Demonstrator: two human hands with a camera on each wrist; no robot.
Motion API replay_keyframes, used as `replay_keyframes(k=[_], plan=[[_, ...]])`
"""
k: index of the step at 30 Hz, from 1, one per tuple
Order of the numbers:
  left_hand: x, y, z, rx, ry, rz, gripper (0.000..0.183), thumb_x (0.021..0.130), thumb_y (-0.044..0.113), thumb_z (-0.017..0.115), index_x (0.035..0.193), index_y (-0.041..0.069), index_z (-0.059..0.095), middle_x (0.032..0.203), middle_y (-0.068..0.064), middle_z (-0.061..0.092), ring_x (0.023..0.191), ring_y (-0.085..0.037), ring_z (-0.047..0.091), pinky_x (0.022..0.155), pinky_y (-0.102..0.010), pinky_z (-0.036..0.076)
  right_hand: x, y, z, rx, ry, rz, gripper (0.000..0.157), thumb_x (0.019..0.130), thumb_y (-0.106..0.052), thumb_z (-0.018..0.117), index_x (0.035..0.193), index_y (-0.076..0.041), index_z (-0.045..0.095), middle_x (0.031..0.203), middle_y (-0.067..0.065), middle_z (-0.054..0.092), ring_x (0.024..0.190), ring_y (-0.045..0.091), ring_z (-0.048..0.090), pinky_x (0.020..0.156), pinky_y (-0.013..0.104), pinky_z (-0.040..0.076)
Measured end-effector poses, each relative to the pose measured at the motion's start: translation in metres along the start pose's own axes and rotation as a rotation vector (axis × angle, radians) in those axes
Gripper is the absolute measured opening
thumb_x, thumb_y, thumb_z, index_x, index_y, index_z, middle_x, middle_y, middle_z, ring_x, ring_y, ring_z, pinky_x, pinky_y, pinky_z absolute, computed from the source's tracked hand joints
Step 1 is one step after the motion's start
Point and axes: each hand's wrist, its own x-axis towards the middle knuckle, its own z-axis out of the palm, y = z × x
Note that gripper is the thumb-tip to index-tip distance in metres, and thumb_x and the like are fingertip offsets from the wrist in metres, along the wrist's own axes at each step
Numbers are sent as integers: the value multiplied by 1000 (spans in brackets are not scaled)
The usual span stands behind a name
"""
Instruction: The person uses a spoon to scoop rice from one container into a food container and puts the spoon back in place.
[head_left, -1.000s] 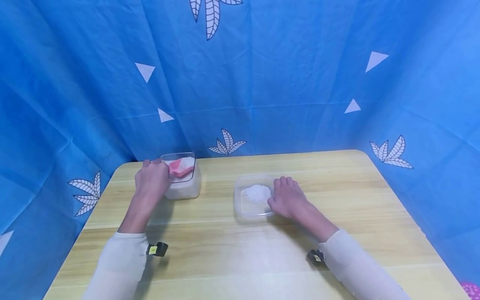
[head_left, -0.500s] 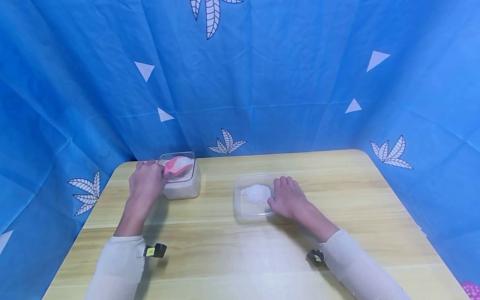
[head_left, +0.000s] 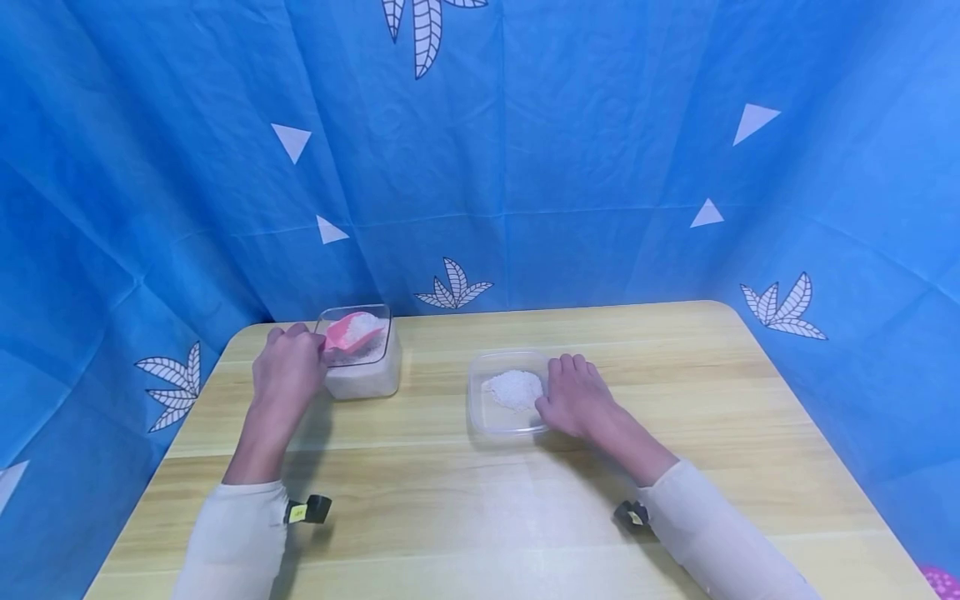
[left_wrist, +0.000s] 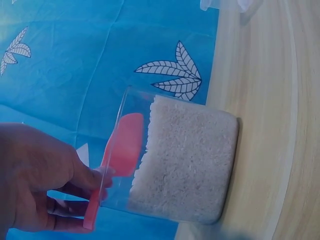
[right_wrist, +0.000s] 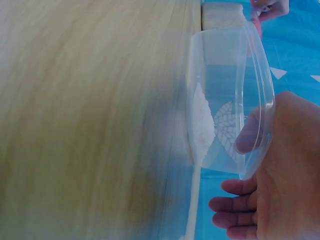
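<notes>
My left hand (head_left: 287,368) grips the handle of a pink scoop (head_left: 349,332) at the near left rim of a clear square canister (head_left: 364,382). White rice (left_wrist: 186,159) fills much of the canister, and the scoop bears a heap of it. In the left wrist view the scoop's bowl (left_wrist: 127,145) is tilted inside the canister's upper part, above the rice level. My right hand (head_left: 576,396) pinches the right rim of a low clear plastic box (head_left: 495,425), thumb inside the wall. A small pile of rice (head_left: 515,389) lies in that box.
Both containers stand on a light wood table (head_left: 450,517), the box to the right of the canister. A blue curtain (head_left: 585,167) with leaf prints hangs behind the table and along its sides. A pink thing (head_left: 941,582) shows at the lower right corner.
The left hand has drawn slightly left and toward me, and the scoop has come up with rice in its bowl. The right hand and the box have stayed put.
</notes>
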Motion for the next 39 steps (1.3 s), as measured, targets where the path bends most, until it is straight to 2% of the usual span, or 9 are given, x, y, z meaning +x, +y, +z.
replay_keyframes(k=[8, 20, 29, 34, 39], plan=[[-5, 1, -3, 0, 10, -6, 35, 85, 6, 72, 119, -3, 67, 101, -26, 61, 90, -39, 49, 63, -46, 51, 0, 0, 1, 3, 3, 0, 31, 90, -33, 46, 100, -4, 46, 94, 9, 44, 92, 27, 40, 82, 39, 37], [-12, 8, -8, -78, 122, 3, 38, 87, 14, 73, 121, -2, 67, 108, -26, 64, 91, -40, 53, 70, -50, 50, -3, -2, 1, 3, 3, 4, 31, 90, -33, 46, 100, -3, 46, 94, 9, 44, 91, 26, 40, 81, 38, 36], [-16, 20, -8, -98, 162, 21, 39, 85, 15, 76, 120, 0, 68, 111, -25, 65, 94, -41, 55, 74, -51, 53, -2, -1, 2, -7, -11, 9, 32, 89, -34, 46, 101, -4, 45, 93, 9, 43, 90, 25, 38, 79, 37, 35], [-17, 30, -9, -97, 160, 30, 40, 85, 16, 76, 120, 1, 68, 114, -24, 66, 96, -40, 56, 76, -50, 54, -2, -1, 2, -11, -13, 8, 33, 90, -34, 46, 101, -3, 45, 94, 9, 43, 90, 26, 38, 80, 38, 35], [-18, 38, -9, -94, 168, 55, 41, 84, 17, 78, 120, 1, 68, 110, -23, 67, 93, -37, 56, 72, -47, 54, -1, -1, -1, -11, -9, 5, 33, 90, -33, 46, 102, -2, 45, 94, 10, 43, 90, 26, 39, 80, 38, 35]])
